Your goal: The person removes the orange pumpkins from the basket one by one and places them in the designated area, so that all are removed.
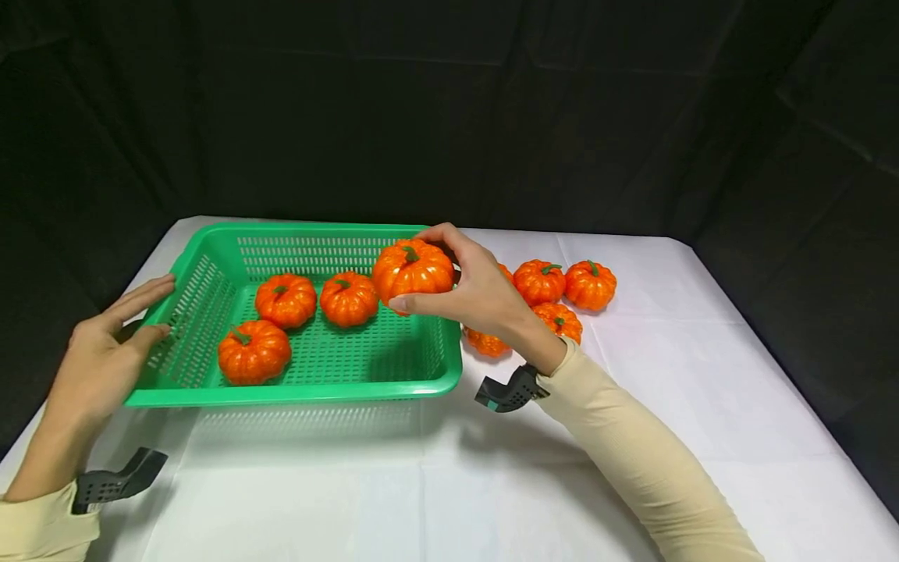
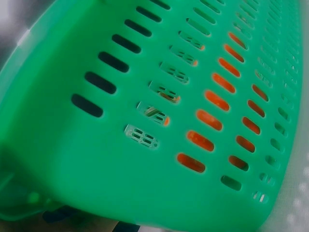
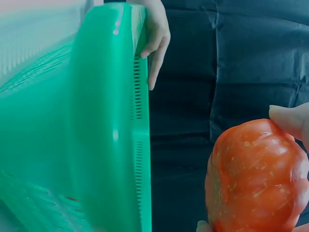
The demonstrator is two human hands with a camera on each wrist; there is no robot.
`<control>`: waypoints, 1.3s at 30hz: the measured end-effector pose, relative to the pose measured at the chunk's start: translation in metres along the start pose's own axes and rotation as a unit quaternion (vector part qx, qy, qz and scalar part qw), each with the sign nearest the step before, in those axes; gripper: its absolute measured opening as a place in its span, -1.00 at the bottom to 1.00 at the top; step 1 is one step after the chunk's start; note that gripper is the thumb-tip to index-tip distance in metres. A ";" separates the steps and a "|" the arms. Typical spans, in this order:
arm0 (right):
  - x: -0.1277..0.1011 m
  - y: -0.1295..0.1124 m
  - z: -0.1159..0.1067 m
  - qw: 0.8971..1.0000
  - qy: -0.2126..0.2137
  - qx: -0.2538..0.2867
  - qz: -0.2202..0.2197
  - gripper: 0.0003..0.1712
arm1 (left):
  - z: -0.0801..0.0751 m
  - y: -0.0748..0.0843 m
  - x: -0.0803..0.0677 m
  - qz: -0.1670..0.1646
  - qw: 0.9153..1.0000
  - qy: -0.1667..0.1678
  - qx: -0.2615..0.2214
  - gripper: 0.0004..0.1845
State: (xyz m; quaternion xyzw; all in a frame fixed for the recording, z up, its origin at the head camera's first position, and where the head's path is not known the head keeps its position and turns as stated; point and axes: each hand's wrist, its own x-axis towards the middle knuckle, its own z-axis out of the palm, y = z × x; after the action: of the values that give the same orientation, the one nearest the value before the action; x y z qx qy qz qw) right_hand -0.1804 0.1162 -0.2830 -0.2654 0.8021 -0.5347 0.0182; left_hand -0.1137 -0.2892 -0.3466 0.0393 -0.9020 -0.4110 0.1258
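A small orange pumpkin [image 1: 413, 275] with a green stem hangs over the right end of the green plastic basket [image 1: 295, 396], clear of its floor. My right hand [image 1: 474, 285] grips it, thumb at the near side and fingers round the far side. In the right wrist view, the pumpkin [image 3: 256, 176] shows beside the basket's rim [image 3: 104, 121]. My left hand [image 1: 105, 355] holds the basket's left rim, with thumb and fingers reaching over it. Inside lie three more pumpkins [image 1: 254, 353]. The left wrist view shows only the basket's slotted wall [image 2: 116, 159], orange behind it.
To the right of the basket, several pumpkins [image 1: 590, 285] sit in a cluster on the white cloth-covered table [image 1: 702, 375], partly hidden by my right hand and wrist. A black curtain [image 1: 449, 117] stands behind the table and along its sides.
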 end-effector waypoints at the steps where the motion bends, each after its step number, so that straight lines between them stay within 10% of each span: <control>1: -0.001 0.000 0.000 1.000 0.001 -0.003 0.002 -0.25 | 0.000 0.000 0.000 0.001 1.000 0.000 0.000 -0.44; 23: -0.033 0.009 -0.029 0.991 0.045 0.078 0.094 -0.25 | -0.002 0.000 0.001 0.006 1.000 -0.001 -0.012 -0.44; 39: -0.050 0.014 -0.054 0.991 0.082 0.008 0.102 -0.33 | -0.002 0.001 -0.001 0.003 1.000 -0.002 -0.017 -0.44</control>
State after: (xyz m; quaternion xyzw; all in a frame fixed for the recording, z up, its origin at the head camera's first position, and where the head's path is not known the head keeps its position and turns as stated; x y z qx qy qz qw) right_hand -0.1604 0.1885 -0.2845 -0.1377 0.8196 -0.5560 0.0091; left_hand -0.1122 -0.2894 -0.3445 0.0340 -0.8955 -0.4256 0.1256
